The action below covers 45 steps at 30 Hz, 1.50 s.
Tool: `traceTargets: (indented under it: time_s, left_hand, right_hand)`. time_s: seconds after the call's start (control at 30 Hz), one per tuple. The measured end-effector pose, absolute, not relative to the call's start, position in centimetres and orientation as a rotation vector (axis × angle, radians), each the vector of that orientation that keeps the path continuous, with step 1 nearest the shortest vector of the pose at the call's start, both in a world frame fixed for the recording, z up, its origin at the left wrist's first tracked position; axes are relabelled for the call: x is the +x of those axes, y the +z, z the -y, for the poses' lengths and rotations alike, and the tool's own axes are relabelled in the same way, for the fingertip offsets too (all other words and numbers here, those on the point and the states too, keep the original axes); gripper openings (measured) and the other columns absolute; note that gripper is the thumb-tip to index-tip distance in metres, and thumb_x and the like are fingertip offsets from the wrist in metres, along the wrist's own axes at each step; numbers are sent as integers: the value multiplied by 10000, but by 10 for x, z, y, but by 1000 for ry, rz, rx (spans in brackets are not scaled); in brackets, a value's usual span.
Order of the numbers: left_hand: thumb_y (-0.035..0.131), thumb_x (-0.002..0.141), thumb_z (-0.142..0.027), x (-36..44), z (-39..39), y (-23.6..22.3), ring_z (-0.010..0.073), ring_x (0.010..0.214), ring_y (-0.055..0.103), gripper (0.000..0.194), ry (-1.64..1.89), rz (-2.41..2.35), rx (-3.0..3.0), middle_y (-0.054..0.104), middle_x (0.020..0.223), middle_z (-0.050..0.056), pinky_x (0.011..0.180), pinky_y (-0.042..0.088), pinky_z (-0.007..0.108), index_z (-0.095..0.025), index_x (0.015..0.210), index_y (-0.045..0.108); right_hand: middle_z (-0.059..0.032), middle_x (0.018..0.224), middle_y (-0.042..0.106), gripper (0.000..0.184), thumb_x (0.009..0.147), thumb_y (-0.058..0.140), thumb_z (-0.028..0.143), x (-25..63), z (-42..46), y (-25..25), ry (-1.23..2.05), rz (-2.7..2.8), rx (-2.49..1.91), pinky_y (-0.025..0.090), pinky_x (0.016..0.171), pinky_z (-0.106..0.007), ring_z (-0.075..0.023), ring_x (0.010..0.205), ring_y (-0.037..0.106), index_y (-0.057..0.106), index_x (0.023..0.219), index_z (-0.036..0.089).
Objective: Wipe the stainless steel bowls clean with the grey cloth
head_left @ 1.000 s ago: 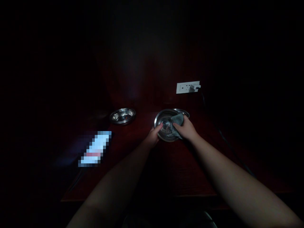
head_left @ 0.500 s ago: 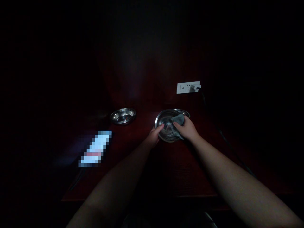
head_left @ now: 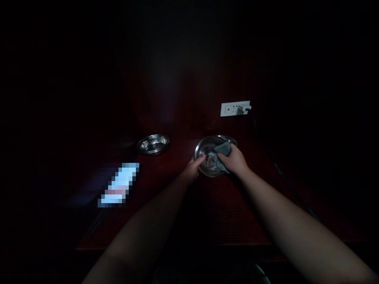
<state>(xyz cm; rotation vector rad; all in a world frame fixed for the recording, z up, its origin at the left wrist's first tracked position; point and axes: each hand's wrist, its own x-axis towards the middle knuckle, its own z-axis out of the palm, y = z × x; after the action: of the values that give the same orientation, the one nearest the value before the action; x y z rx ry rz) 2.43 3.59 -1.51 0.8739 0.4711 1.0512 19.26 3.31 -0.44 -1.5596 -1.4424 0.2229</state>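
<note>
While my grip is much the same as a second ago, the steel bowl (head_left: 207, 146) has shifted slightly rightward, and my left thumb has gone with it. My left hand (head_left: 192, 170) is closed on the bowl's near-left rim, thumb laid inside, the other fingers mostly hidden. My right hand (head_left: 237, 159) curls at the bowl's right side, its thumb pressing the cloth (head_left: 222, 148) (how the fingers behind it lie, I cannot tell). I count three steel vessels: the bowl between my hands, a shallow dish (head_left: 148, 146) well to its left, and a rear dish (head_left: 231, 139) just behind it, showing only some rim. One socket plate (head_left: 229, 109) with one plug (head_left: 244, 107) sits beyond the bowl, to its right; one bright, blurred panel (head_left: 120, 185) lies nearer me, to its left. The bowl's mouth faces up and tips toward me over the red table (head_left: 213, 213); being round, it shows no long axis. The cloth stretches from the bowl's far right toward its near right.
</note>
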Motion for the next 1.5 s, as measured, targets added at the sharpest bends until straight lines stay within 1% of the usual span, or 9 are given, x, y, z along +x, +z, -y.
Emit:
traceTargets:
  time_s: [0.27,0.4,0.67,0.8,0.97,1.1,1.23,1.37,1.5]
  left_hand:
    - [681,666,-221,17,-35,-17,249,1059,565,494,965,-452,976,627,1120,77,968,377,434,-199,1134,525]
    - [687,659,-219,16,-34,-17,256,1058,564,523,961,-456,993,628,1115,83,957,385,444,-196,1153,515]
    - [689,661,-246,16,-35,-17,267,1059,565,497,978,-457,978,616,1136,110,971,373,441,-160,1126,538]
    - [705,636,-230,16,-33,-15,276,1087,546,500,946,-434,976,614,1138,102,980,357,463,-178,1105,539]
    - [721,605,-189,16,-31,-13,282,1086,543,548,922,-381,997,638,1076,96,988,336,484,-183,1116,523]
    - [709,615,-181,16,-32,-14,276,1103,532,545,910,-334,999,634,1087,100,996,331,473,-179,1126,518]
    - [686,641,-270,17,-32,-16,283,1127,515,506,931,-330,927,634,1092,116,1016,308,465,-147,1109,538]
    - [602,712,-353,18,-33,-15,269,1134,511,422,915,-322,857,654,1054,121,1039,285,436,-112,1058,581]
    - [525,765,-350,18,-35,-15,255,1118,527,369,901,-306,809,667,1027,116,1054,257,438,-110,1036,596]
  right_hand:
    - [-77,911,649,413,589,656,314,196,-35,-4,229,1371,-1533,484,750,-363,-217,814,614,580,968,168]
    - [-71,908,649,418,593,654,354,194,-34,-3,269,1359,-1507,484,750,-366,-217,804,612,582,964,175]
    - [-55,862,653,266,759,444,321,194,-35,0,265,1363,-1435,465,774,-354,-205,817,599,595,931,184]
    - [-66,854,657,273,719,523,356,194,-36,-2,205,1346,-1452,480,728,-347,-203,765,606,607,910,179]
    - [-73,874,663,309,669,587,330,195,-35,-2,182,1351,-1447,484,727,-342,-202,776,616,616,930,167]
    - [-73,871,663,314,649,610,331,193,-32,0,182,1351,-1475,486,726,-347,-205,778,617,617,916,165]
    - [-79,888,662,336,636,627,333,191,-32,-1,210,1376,-1474,486,730,-344,-206,790,617,609,923,159]
    - [-74,893,661,363,634,627,341,191,-35,-5,258,1417,-1461,488,727,-350,-205,787,616,596,947,160]
    - [-75,889,658,362,654,612,361,192,-36,-8,274,1440,-1437,488,714,-352,-204,774,614,584,955,163]
